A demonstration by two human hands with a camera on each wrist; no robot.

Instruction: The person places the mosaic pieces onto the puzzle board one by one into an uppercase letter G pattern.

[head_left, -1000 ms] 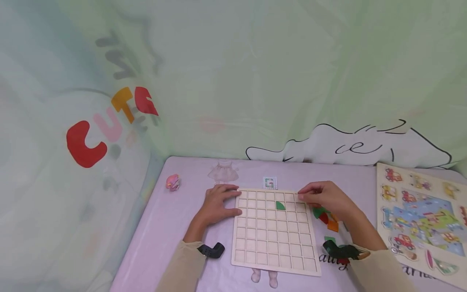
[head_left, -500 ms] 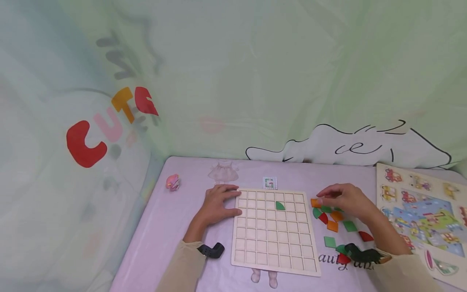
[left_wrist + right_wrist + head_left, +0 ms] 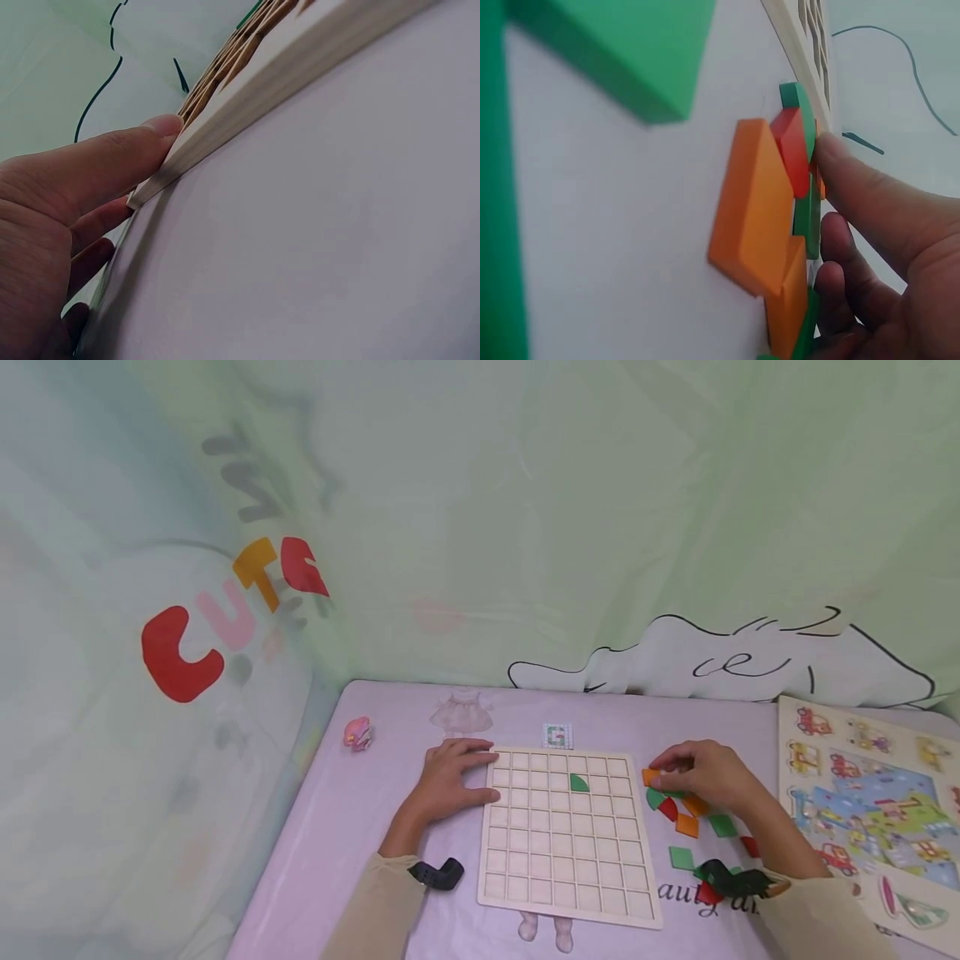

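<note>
My left hand (image 3: 448, 781) rests at the upper left corner of a wooden grid board (image 3: 551, 819), its thumb on the left edge and its fingers round the corner. One green quarter-circle tile (image 3: 579, 783) lies in an upper cell. Right of the board, my right hand (image 3: 705, 770) pinches an orange square tile (image 3: 648, 775) between thumb and fingertips. Close below it are a green tile (image 3: 655, 799), a red quarter-circle tile (image 3: 667, 810) and another orange square tile (image 3: 687, 826). In the right wrist view, the thumb mostly hides the pinched tile.
A small patterned card (image 3: 557, 736) lies behind the grid board. At the right stands a large picture puzzle board (image 3: 900, 735). A pink toy (image 3: 357, 734) sits at the far left. More tiles, including a light green square (image 3: 682, 858), lie near my right wrist.
My right hand has moved right, from the board's upper right corner to the loose tiles, and its fingertips have closed on an orange square tile. My left hand has stayed in place.
</note>
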